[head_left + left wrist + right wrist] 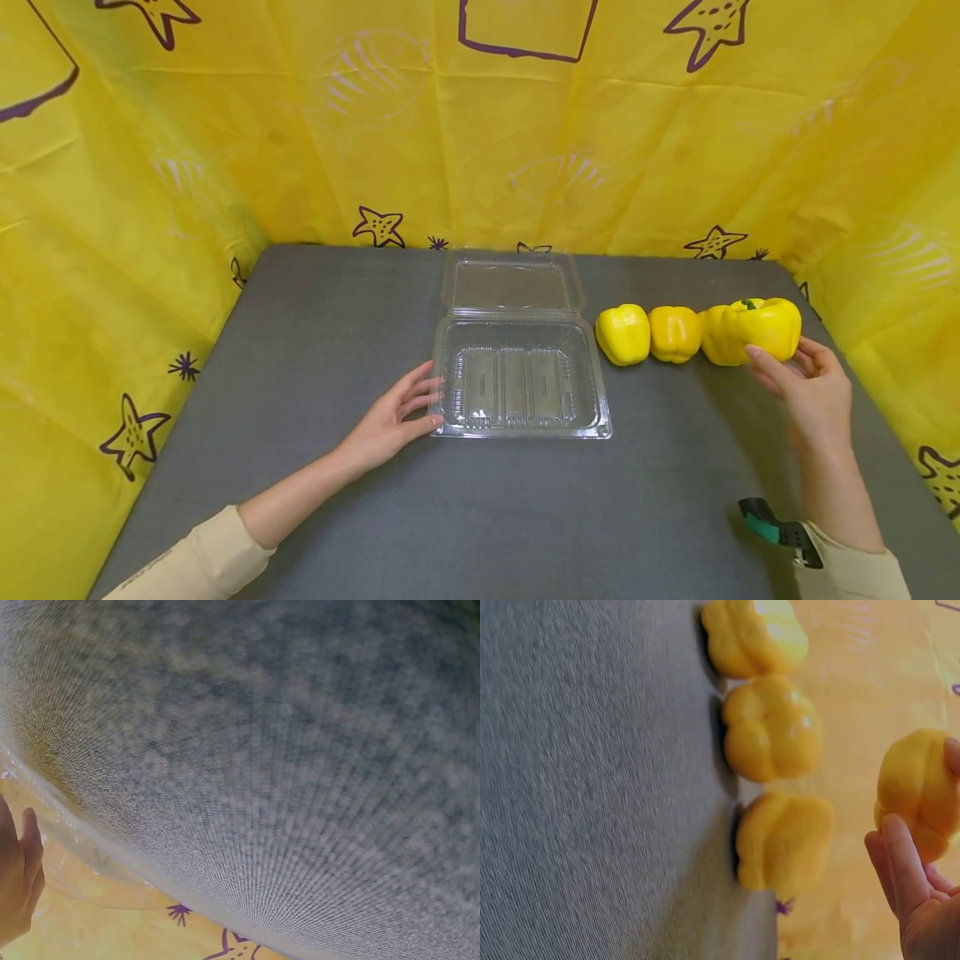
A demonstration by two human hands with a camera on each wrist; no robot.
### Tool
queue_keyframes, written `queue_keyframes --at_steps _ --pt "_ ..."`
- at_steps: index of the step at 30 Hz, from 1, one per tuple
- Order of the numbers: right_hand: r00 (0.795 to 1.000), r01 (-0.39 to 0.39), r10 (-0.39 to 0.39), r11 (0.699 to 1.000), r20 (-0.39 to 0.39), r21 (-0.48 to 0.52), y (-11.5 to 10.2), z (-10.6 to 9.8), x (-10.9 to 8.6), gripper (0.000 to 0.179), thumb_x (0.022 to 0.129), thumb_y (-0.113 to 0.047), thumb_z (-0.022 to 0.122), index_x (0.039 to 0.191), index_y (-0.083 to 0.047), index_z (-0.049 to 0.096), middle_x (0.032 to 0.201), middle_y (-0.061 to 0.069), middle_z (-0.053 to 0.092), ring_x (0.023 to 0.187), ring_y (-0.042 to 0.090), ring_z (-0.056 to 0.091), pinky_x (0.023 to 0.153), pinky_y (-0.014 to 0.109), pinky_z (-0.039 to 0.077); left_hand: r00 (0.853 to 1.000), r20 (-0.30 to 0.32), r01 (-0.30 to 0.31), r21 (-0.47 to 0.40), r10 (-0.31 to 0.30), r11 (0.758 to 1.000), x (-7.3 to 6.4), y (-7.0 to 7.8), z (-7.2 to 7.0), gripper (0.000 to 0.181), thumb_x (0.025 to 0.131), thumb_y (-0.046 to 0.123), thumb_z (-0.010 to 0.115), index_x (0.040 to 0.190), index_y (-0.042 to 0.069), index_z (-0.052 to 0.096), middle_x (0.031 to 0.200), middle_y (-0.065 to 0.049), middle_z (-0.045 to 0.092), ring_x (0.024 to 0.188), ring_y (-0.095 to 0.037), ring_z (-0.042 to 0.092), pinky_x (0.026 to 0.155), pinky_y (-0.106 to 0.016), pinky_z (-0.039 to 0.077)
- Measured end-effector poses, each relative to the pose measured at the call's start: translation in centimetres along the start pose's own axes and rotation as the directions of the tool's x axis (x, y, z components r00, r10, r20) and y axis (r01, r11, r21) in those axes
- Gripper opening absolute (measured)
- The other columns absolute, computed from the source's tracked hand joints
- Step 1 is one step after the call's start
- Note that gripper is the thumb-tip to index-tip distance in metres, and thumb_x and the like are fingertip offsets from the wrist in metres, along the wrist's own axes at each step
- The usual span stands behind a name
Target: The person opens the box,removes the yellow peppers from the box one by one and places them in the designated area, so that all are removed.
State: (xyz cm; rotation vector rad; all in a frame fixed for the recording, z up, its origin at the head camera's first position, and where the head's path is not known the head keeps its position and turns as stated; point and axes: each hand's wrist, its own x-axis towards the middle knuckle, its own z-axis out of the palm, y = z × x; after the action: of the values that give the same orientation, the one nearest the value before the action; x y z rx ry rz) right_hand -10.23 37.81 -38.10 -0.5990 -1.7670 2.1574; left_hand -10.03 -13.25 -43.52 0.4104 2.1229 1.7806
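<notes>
My right hand (813,387) holds a yellow bell pepper (776,327) above the table, thumb on the near side. In the right wrist view, fingertips press against this lifted bell pepper (919,787), apart from the others. Three more yellow bell peppers stand in a row on the table: one (622,335) beside the container, one in the middle (675,333), and one (717,337) partly hidden behind the held one. With fairly straight fingers, my left hand (393,421) touches the left side of a clear plastic clamshell container (517,433), whose lid (513,285) is folded back.
The grey table (315,333) is bordered by a yellow cloth (465,167) with starfish and fish prints. A black and green strap (780,532) sits at the right sleeve. Grey table surface fills most of the left wrist view.
</notes>
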Motion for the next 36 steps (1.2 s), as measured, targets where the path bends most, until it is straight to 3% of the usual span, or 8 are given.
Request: queue_keyframes --at_steps 12,21,29,36 --pt "0.991 0.012 0.001 0.995 -0.13 0.104 -0.3 -1.5 1.6 0.053 0.075 0.013 0.075 0.115 -0.008 0.048 0.099 -0.002 0.061 0.066 0.009 0.068 0.054 0.025 0.056 1.0 -0.002 0.012 -0.005 -0.012 1.0 -0.1 -0.1 0.0 0.078 0.091 0.009 0.069 0.154 0.008 0.023 0.146 -0.02 0.043 0.131 -0.033 0.046 0.096 -0.027 0.047" --pt "0.962 -0.065 0.065 0.998 -0.266 0.008 0.0 -2.6 3.4 0.057 0.072 0.006 0.082 0.112 -0.015 0.046 0.112 -0.001 0.045 0.067 0.005 0.062 0.052 0.023 0.055 1.0 0.0 0.012 -0.002 -0.012 1.0 -0.1 0.0 0.0 0.079 0.091 0.008 0.069 0.154 0.007 0.022 0.146 -0.02 0.043 0.131 -0.034 0.046 0.097 -0.029 0.047" --pt "0.931 -0.163 0.12 0.982 -0.345 -0.098 0.6 -3.6 5.0 0.063 0.069 -0.002 0.087 0.112 -0.021 0.045 0.109 -0.004 0.042 0.068 0.003 0.058 0.05 0.02 0.054 1.0 0.003 0.001 0.006 -0.001 1.0 -0.1 0.0 0.0 0.078 0.091 0.008 0.069 0.154 0.006 0.022 0.146 -0.021 0.042 0.131 -0.034 0.047 0.099 -0.032 0.047" --pt "0.943 -0.199 0.117 0.949 -0.312 -0.246 1.3 -4.2 6.2 0.062 0.067 -0.013 0.09 0.11 -0.021 0.046 0.104 -0.004 0.046 0.057 0.0 0.06 0.05 0.017 0.053 1.0 0.0 0.01 0.004 -0.01 1.0 0.0 0.1 0.0 0.079 0.091 0.008 0.069 0.154 0.007 0.022 0.147 -0.02 0.042 0.131 -0.033 0.047 0.098 -0.03 0.047"
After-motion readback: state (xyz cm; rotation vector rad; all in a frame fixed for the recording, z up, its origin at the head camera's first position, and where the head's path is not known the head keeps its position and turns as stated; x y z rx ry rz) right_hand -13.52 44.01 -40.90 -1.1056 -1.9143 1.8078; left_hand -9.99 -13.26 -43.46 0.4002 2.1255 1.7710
